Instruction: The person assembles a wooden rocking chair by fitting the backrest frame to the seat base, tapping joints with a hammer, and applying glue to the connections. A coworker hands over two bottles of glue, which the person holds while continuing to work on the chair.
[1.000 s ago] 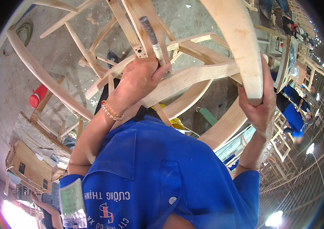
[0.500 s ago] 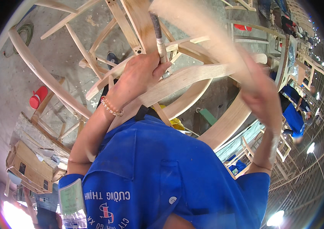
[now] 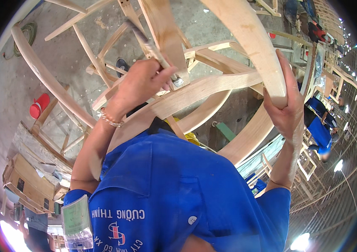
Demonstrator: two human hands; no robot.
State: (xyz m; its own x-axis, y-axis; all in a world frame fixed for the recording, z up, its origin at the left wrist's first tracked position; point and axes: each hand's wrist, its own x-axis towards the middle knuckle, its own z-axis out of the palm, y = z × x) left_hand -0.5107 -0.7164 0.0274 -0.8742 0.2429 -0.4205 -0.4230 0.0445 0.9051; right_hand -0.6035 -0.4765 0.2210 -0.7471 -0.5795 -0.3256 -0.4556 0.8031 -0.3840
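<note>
My left hand (image 3: 138, 84) is closed around a slim stick-like tool (image 3: 147, 42), dark at its upper end and pale and worn lower down. Its lower tip is beside a wavy wooden rail (image 3: 212, 85) of a chair frame; whether they touch I cannot tell. On the right, my right hand (image 3: 287, 115) grips the near end of a curved, tapering wooden chair part (image 3: 254, 38), thumb and fingers on opposite sides. That part runs up past the top edge of the view. A broad flat wooden piece (image 3: 166, 38) stands behind the tool.
Pale chair frames with curved legs (image 3: 48, 80) surround my hands. A red container (image 3: 39, 106) is at the left, above a wooden box (image 3: 29, 182). A green bar (image 3: 226, 131) lies under the frame. People in blue (image 3: 319, 128) are at the far right.
The curved chair part and my right hand, blurred before, are now sharp, and the part has swung rightward. My left hand has shifted slightly left and the tool's upper end now leans left.
</note>
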